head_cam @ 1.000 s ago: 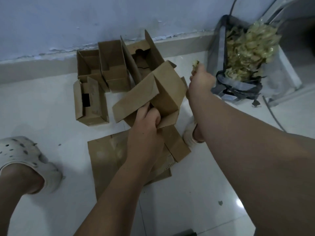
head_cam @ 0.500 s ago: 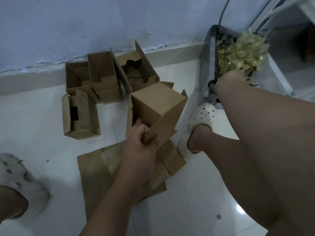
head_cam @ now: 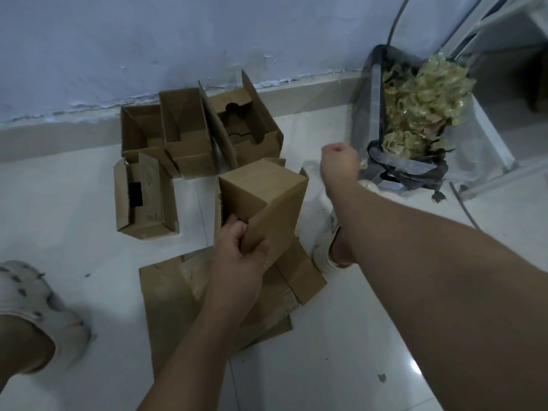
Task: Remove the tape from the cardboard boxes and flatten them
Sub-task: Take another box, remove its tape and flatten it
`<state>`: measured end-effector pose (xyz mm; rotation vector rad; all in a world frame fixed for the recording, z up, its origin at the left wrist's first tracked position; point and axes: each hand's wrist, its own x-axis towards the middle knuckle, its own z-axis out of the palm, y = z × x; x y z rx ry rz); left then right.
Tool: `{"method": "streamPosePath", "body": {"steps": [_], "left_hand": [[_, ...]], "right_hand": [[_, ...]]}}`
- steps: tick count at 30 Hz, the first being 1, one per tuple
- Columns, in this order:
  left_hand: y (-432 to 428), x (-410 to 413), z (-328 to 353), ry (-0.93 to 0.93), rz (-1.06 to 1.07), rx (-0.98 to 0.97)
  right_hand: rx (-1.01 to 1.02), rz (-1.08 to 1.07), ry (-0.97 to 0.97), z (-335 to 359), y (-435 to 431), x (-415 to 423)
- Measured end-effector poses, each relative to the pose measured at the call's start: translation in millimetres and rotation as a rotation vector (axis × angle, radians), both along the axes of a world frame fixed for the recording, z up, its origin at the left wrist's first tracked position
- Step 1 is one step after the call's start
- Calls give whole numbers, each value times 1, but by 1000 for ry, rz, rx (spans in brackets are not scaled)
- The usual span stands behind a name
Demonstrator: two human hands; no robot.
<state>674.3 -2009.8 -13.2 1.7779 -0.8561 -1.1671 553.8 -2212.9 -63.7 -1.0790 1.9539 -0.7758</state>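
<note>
**Q:** Head view. Where is the box I am working on?

**A:** The held box [head_cam: 267, 200] stands slightly tilted over the flattened cardboard [head_cam: 166, 295], which lies on the tiled floor [head_cam: 326, 366]. I cannot tell whether its base touches those sheets. My left hand [head_cam: 240, 259] grasps it at the lower corner, with the thumb on the outer face and the fingers curled round the edge.

**Q:** And my right hand?

**A:** The right hand [head_cam: 339, 160] is clenched in a fist with nothing showing in it. It is apart from the held box and just beside the bag [head_cam: 374, 120], which is heaped with crumpled tape [head_cam: 424, 105].

**Q:** The remaining stock?

**A:** I count four open boxes [head_cam: 186, 134] clustered near the wall [head_cam: 207, 40], behind the held box. All of them are still in box form, flaps up.
</note>
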Motion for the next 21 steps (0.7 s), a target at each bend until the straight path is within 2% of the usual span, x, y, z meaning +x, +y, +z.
{"method": "streamPosePath", "body": {"steps": [1, 5, 8, 10, 15, 18, 21], "left_hand": [[0, 4, -1, 11, 24, 4], [2, 30, -3, 62, 102, 120], [7, 52, 6, 204, 77, 162], [10, 62, 8, 260, 56, 207], [21, 71, 8, 347, 43, 240], [26, 66, 11, 515, 263, 322], [22, 66, 13, 674, 500, 468]], "right_hand": [[38, 80, -29, -9, 8, 8], [313, 307, -387, -12, 37, 23], [578, 389, -574, -5, 56, 23], [678, 417, -672, -2, 65, 24], [743, 289, -770, -10, 95, 23], [738, 171, -809, -12, 109, 19], [739, 171, -790, -12, 120, 15]]}}
